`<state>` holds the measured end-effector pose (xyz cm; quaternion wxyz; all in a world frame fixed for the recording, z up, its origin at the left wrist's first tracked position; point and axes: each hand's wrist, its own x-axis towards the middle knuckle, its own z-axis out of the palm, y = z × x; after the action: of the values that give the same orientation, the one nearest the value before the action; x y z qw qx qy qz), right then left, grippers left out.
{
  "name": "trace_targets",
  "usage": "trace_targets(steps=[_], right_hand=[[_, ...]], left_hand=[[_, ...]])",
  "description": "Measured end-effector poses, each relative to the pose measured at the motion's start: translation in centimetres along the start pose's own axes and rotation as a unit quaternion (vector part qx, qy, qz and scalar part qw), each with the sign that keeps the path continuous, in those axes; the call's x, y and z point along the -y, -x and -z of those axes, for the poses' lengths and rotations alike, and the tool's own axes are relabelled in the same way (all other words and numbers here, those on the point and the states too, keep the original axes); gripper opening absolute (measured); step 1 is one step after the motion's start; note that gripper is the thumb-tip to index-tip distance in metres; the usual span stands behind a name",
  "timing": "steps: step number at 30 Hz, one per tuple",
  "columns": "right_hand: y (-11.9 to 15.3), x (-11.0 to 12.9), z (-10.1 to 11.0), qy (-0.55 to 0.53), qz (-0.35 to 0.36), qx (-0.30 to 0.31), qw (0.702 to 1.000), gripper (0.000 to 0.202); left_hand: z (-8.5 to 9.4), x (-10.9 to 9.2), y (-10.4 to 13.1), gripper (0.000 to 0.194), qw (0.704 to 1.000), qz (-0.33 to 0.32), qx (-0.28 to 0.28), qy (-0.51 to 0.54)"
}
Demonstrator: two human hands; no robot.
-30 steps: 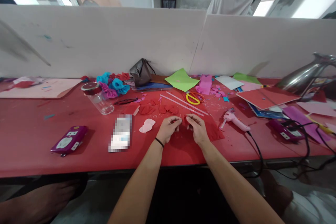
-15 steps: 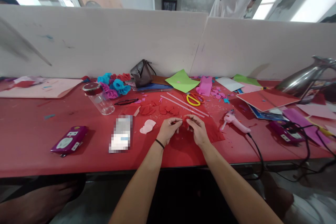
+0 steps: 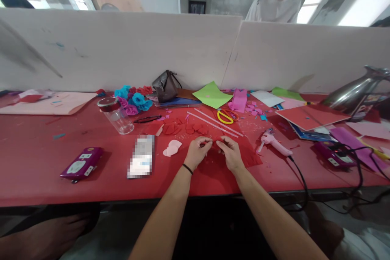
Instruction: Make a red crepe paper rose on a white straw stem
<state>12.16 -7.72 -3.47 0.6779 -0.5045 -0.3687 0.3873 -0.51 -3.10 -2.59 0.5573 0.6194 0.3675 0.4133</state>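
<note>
Your right-hand grip [image 3: 230, 153] is clamped, thumb against fingertips, on a small red paper piece [image 3: 215, 140]. Just beside it, your left-hand grip [image 3: 197, 152] curls toward the same spot; whether its thumb and fingertips meet on that piece is too small to tell. You have both hands low over the near part of the red desk [image 3: 115, 189], with the piece in the narrow gap between them.

Just beyond your grip lie loose red petals [image 3: 172, 127], mostly ahead of your left hand, and two translucent glue sticks [image 3: 212, 124] slanting side by side. Past those sticks you have yellow-handled scissors [image 3: 224, 117]. Red crepe paper [image 3: 252, 155] lies flat under and to the right of your right hand, and near its outer edge rests a pink glue gun [image 3: 276, 143], its nozzle angled back toward you.

Left of your left hand, you have pale pink petals [image 3: 174, 146] near, then a phone [image 3: 141, 157]. Farther off on that side, beyond the phone, stands a clear glass bottle [image 3: 123, 124], with blue, purple and red paper flowers [image 3: 140, 101] just behind it. Well ahead of your grip sits a dark bag [image 3: 164, 88], beside a green paper sheet [image 3: 212, 95].
</note>
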Motion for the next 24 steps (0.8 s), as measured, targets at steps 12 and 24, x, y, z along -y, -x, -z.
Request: trace_targets(steps=[12, 24], right_hand=[[-0.26, -0.35, -0.04, 0.013, 0.011, 0.002, 1.0, 0.019], [-0.15, 0.14, -0.3, 0.023, 0.019, -0.002, 1.0, 0.019]], left_hand=[[0.18, -0.13, -0.2, 0.01, 0.993, -0.094, -0.001, -0.072], [0.29, 0.15, -0.2, 0.012, 0.999, -0.033, 0.018, -0.001]])
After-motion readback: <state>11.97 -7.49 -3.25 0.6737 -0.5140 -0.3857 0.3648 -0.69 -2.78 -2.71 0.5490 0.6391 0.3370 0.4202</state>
